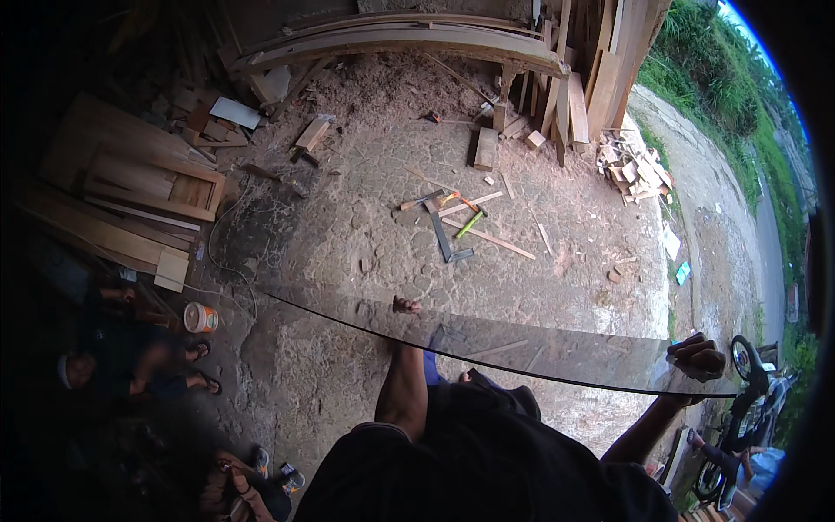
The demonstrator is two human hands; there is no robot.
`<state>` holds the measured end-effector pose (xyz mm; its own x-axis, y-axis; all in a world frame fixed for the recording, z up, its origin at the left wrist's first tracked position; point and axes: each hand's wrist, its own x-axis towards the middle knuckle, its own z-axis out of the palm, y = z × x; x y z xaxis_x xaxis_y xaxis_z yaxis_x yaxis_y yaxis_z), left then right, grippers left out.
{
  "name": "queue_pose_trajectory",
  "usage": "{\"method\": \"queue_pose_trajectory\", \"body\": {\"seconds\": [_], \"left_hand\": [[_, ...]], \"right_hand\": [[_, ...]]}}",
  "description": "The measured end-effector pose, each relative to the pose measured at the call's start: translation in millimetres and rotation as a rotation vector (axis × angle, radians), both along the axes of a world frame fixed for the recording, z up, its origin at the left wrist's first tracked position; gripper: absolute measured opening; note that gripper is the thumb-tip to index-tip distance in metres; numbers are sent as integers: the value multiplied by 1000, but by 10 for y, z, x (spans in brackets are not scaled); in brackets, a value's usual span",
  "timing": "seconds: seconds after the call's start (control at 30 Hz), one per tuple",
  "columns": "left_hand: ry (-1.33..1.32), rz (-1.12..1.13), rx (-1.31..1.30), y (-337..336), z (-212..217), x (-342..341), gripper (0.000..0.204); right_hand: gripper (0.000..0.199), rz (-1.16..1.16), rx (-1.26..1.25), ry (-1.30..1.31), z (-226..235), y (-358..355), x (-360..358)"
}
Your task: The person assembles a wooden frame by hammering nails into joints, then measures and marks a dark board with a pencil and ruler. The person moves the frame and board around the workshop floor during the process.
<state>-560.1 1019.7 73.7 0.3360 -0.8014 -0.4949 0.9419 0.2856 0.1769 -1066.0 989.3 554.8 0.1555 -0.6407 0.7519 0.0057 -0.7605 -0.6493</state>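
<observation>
- At my far left I have flat, brown wooden panels (143, 178), one framed like a door, stacked on the floor (304, 418).
- Just below them I see a small white-and-orange plastic bucket (201, 317), near another person's sandalled feet (203, 349); that person's upper body is too dark for me to read.
- Next comes the long, thin, glassy sheet with a dark near edge (557, 352). It runs from left of centre to the right side, in front of the wearer's body, and mirrors bits of the floor.
- I find the left hand (407, 305) along the sheet's far edge, fingers curled closed over it; the forearm passes beneath, and the thumb is hidden from me.
- Beyond the sheet, near the middle, I see a dark metal try square (441, 237) lying beside a green-handled hammer (470, 224) and thin, pale wooden strips (500, 241).
- Farther right I make out a heap of pale wooden offcuts (637, 170).
- The right hand (697, 357) is closed around the sheet near its right end, bent fingers on top.
- At my far right a dark motorcycle (750, 409) stands.
</observation>
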Motion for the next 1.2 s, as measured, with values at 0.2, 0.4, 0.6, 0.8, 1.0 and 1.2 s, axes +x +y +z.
{"method": "queue_pose_trajectory", "body": {"seconds": [0.2,0.4,0.6,0.8,1.0,1.2], "left_hand": [[120,-119,-526,-1237,-186,1245,53],[130,-296,-911,-2612,-92,2439,59],[55,-341,-1173,-4165,19,3434,63],[71,126,53,-5415,596,3981,32],[-8,105,156,-6764,1237,4339,28],[-37,145,61,-8088,1629,4745,22]], "right_hand": [[28,6,-55,-15,-184,-892,979],[28,-96,-13,-140,-289,-1710,1865],[36,-345,51,-345,-510,-2760,2680],[36,-487,85,-327,-659,-4094,3203],[47,-609,9,-282,-533,-5134,3589],[30,-494,-29,-290,-681,-5947,3909]]}}
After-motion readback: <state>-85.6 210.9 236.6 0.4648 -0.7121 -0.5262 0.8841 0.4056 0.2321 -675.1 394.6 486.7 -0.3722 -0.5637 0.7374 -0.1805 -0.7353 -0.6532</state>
